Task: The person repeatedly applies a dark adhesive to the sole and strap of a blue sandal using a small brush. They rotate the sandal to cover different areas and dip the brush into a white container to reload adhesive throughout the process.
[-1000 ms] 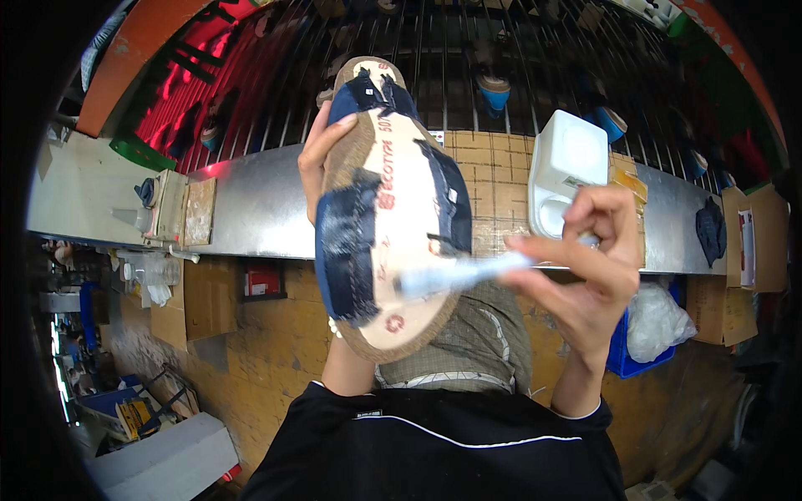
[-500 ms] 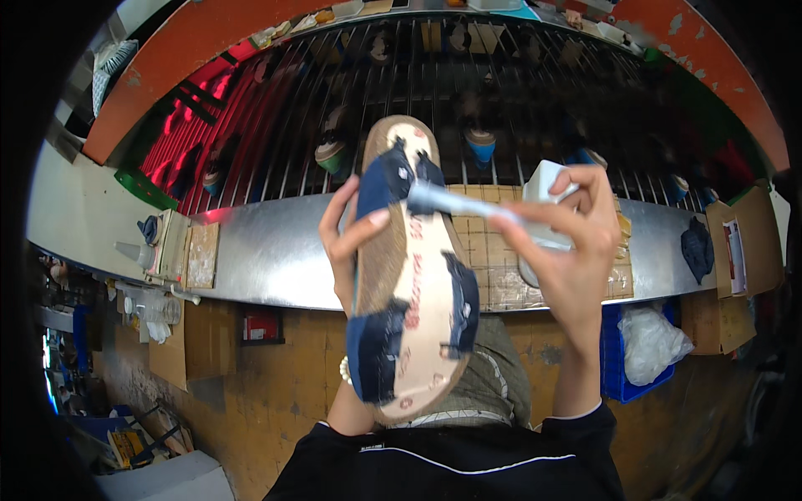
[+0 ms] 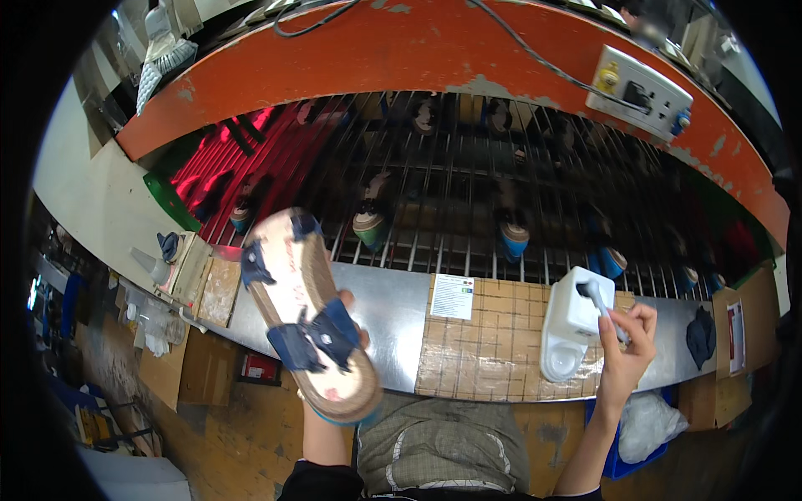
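A sandal without an outsole (image 3: 302, 313) is tilted in the air at the left, its pale underside facing up. Dark blue strap ends lie folded over that underside, and a brown cork-like rim runs round it. My left hand (image 3: 362, 336) grips it from behind; only some fingertips show at its right edge. My right hand (image 3: 631, 338) pinches the handle of a small brush (image 3: 600, 302). The brush head is at the mouth of a white plastic container (image 3: 570, 320), which stands on the brown gridded board (image 3: 468, 359). How deep the bristles sit is hidden.
Beyond the metal bench (image 3: 388, 313) runs a rod conveyor (image 3: 434, 200) carrying several shoes, under an orange beam (image 3: 376, 63). A red glow lights its left end. A printed card (image 3: 452, 297) lies on the board. Cardboard box (image 3: 743, 334) and blue crate (image 3: 622, 463) stand right.
My left hand has swung the sandal left and turned it. My right hand has taken the brush off the sandal and over to the white container. The view has tilted up.
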A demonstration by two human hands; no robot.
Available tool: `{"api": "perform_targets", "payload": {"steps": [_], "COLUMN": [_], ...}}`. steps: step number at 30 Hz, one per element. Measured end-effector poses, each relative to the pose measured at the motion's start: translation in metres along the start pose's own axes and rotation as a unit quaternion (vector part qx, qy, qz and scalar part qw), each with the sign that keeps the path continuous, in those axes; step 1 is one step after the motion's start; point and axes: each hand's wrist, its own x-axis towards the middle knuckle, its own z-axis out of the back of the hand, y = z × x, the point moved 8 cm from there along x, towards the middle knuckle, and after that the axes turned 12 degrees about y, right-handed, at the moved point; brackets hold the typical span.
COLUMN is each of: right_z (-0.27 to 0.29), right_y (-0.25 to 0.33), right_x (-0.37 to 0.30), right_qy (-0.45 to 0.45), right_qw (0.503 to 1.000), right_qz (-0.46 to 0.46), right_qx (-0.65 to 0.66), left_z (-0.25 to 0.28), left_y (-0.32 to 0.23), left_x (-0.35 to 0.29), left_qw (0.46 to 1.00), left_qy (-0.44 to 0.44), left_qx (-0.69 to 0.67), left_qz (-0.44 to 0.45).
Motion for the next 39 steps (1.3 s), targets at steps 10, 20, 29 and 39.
{"api": "perform_targets", "payload": {"steps": [10, 20, 29, 39], "right_z": [-0.004, -0.026, -0.011, 0.077], "right_y": [-0.007, -0.001, -0.002, -0.046], "right_x": [-0.012, -0.004, -0.012, -0.063], "right_qy": [0.027, 0.068, 0.042, 0.080], "right_qw": [0.999, 0.997, 0.996, 0.947], "right_qz": [-0.031, -0.028, -0.077, -0.138], "right_qx": [0.008, -0.012, -0.015, -0.278], "left_z": [0.243, 0.397, 0.292, 0.130], "left_y": [-0.023, -0.134, 0.000, -0.046], "left_x": [0.036, 0.074, 0.147, 0.098], "left_qw": [0.870, 0.857, 0.524, 0.972], "left_qy": [-0.378, -0.491, -0.137, -0.116], "left_qx": [-0.289, -0.009, 0.763, 0.165], "left_qz": [0.131, -0.159, 0.352, 0.120]}}
